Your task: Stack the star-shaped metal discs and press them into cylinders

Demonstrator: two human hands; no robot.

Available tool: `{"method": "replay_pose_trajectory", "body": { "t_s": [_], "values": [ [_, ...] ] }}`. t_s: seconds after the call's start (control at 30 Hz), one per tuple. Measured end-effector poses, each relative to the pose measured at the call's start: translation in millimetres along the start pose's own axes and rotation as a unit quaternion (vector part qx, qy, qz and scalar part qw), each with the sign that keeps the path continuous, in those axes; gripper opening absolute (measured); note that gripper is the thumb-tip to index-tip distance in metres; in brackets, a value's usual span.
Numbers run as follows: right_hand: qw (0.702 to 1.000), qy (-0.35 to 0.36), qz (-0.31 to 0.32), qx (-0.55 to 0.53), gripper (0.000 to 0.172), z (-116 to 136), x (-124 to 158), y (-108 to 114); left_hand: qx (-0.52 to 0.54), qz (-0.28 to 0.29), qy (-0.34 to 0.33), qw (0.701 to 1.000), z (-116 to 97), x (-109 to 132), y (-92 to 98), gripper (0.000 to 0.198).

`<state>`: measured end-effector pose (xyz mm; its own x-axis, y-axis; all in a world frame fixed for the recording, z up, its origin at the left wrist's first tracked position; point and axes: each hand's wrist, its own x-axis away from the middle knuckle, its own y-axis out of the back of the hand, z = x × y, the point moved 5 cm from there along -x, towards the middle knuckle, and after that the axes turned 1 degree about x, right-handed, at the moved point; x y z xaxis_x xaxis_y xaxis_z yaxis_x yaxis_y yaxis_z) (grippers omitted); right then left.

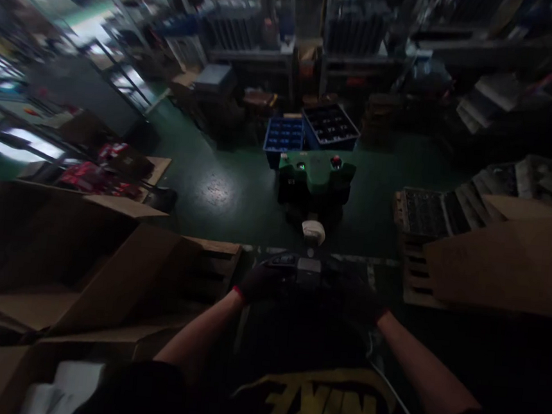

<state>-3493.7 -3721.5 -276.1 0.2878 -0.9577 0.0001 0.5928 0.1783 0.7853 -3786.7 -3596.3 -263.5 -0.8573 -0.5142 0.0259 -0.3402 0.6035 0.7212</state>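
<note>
"Along the lane, where are the edges?"

"Left: open cardboard boxes [120,277] close by, the end of a wooden pallet [221,248] showing past them. Right: a second pallet [414,288] bearing a large carton [508,259] and dark trays [423,210]. Green floor [209,191] runs between."

"Room around the green machine [315,172]?"

"Machine stands ahead, roughly mid-lane. Wider patch of floor on its left, glossy with reflected light, reaching red-marked goods [125,161]. Narrower strip on its right, up to the second pallet. Just beyond it: a blue crate [281,148] and a second crate [342,139] set at an angle. Contact between crates and machine: cannot tell."

"Now the hands. Position?"

"Both at the control handle [309,274], nearer the body than the machine. Left hand [264,282], dark glove with red cuff edge, on the handle's left side. Right hand [357,298], also dark-gloved, on its right side. Handle's middle shows between them."

"How far open?"

"Cannot tell for either. Fingers merge with the black handle in poor light; curl and grip unreadable. Forearms both reach forward, angled inward."
</note>
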Motion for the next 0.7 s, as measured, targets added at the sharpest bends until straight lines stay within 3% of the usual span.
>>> {"method": "replay_pose_trajectory", "body": {
  "t_s": [0.07,0.17,0.3,0.4,0.5,0.6,0.7],
  "values": [
    [0.999,0.001,-0.013,-0.035,0.069,7.4,8.8,11.1,-0.033,0.001,0.061,0.998,0.6,9.6,-2.2,0.052],
    [0.997,-0.054,-0.024,-0.046,0.076,11.6,23.2,22.4,-0.077,0.031,0.143,0.986,-5.2,24.6,-7.8,0.046],
    [0.995,-0.068,0.023,-0.064,0.077,31.1,34.4,27.3,-0.111,0.083,0.211,0.968,-20.4,48.2,-14.1,0.041],
    [0.994,-0.07,0.054,-0.069,0.075,47.8,38.6,29.2,-0.116,0.082,0.216,0.966,-28.1,61.0,-17.7,0.039],
    [0.995,-0.073,0.045,-0.049,0.069,56.3,44.8,29.3,-0.113,0.066,0.191,0.973,-32.4,64.1,-20.4,0.04],
    [0.995,-0.086,0.031,-0.039,0.069,52.9,51.6,24.5,-0.06,0.024,0.121,0.991,-41.7,59.2,-19.2,0.046],
    [0.992,-0.107,0.062,-0.001,0.073,41.3,54.3,14.3,-0.03,0.004,0.087,0.996,-47.9,54.6,-17.8,0.05]
  ]
}}
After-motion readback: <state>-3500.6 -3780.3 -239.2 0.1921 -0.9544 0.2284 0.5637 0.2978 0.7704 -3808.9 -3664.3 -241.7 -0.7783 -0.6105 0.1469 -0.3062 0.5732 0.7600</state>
